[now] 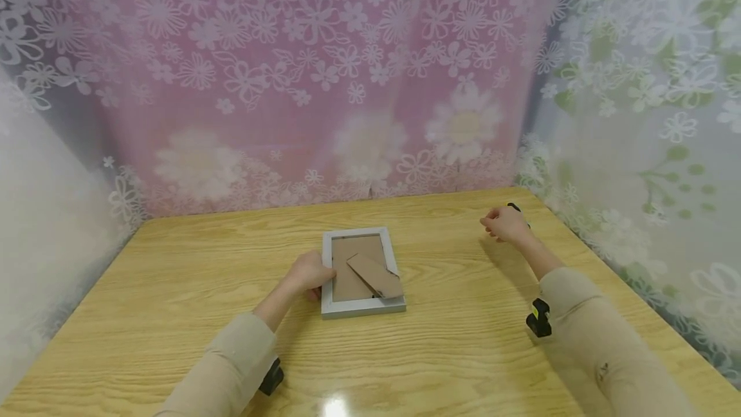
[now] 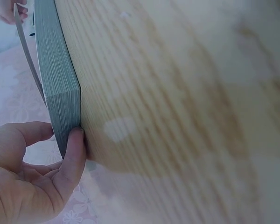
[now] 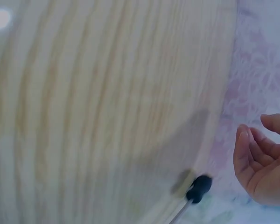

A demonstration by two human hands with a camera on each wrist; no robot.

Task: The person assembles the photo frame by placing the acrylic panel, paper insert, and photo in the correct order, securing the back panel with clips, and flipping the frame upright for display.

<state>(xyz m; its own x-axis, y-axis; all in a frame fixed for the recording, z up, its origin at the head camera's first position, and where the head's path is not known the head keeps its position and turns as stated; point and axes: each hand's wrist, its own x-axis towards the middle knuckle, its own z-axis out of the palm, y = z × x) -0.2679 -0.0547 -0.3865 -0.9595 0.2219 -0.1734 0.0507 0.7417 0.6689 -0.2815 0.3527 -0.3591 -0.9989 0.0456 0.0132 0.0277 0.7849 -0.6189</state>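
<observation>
A grey picture frame [image 1: 363,306] lies back side up on the table, its brown backing board showing. The cardboard stand [image 1: 376,275] is swung out at a slant over the lower right of that board. My left hand [image 1: 307,272] grips the frame's left edge, thumb on top. In the left wrist view the fingers [image 2: 74,154] pinch the frame's grey side [image 2: 60,60]. Over the far right of the table is my right hand [image 1: 505,224], fingers loosely bent around nothing. Close by it lies a screwdriver [image 3: 199,188] with a black handle and thin metal shaft, partly hidden in the head view.
The wood-grain table [image 1: 202,262] reaches back to a pink flowered curtain [image 1: 324,82]. A pale curtain with green leaves [image 1: 654,147] hangs along the right edge. Black wrist cameras sit under both sleeves.
</observation>
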